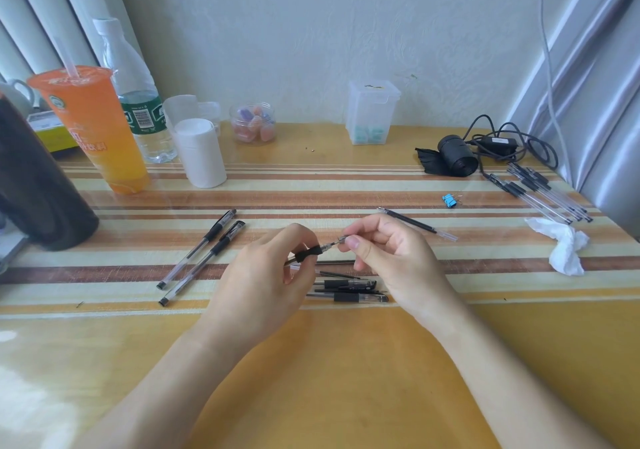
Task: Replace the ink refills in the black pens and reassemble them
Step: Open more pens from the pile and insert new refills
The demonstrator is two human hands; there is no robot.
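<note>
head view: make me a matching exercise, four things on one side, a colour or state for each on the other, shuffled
Things:
1 binder clip
2 drink cup
3 tissue
4 pen

Colour or state:
a orange
b white, crumpled
c held in the left hand
d blue

Pairs: 1-d, 2-a, 3-b, 4-c

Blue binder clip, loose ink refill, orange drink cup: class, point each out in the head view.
blue binder clip (449, 200): head view, its blue body.
loose ink refill (417, 223): head view, middle of its dark tube.
orange drink cup (93, 130): head view, its side wall.
</note>
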